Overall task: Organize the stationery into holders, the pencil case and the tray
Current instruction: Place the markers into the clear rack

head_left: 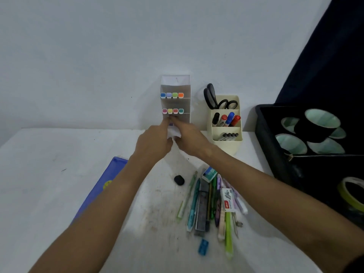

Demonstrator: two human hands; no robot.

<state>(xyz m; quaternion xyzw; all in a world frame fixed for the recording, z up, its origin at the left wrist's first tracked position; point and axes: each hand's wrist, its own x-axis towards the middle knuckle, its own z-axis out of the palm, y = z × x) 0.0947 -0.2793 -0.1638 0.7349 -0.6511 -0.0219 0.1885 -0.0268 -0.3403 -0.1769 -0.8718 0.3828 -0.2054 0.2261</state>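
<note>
Stationery is half sorted: the white tiered holder (175,99) stands against the wall with two rows of coloured-cap markers (172,95) already slotted, caps facing out so colours read at a glance. We see both hands meet at its lowest tier; left hand (155,143) and right hand (189,139) close around something white with a purple bit (171,124) at the slot mouth, likely another marker going in. Left grip looks curled on that white piece, right grip pinches it from the other side, but fingertips overlap so we cannot tell exactly who carries it. Just right of the holder sits the cream holder (226,141) with scissors (213,99) in the back cell, thick markers (226,119) in the middle, small dark pens in front: tall things behind, short ones ahead. Further right of the holder, the black tray (264,138) carries tape rolls (319,125). Nearer us than the holder, loose pens and pencils (208,203), a black eraser (179,180), a blue sharpener (203,247) lie on the worktop (49,174), not yet sorted. Left of that pile, the blue pencil case (100,190) lies flat, partly under the left forearm; we judge it gets the pens next
</note>
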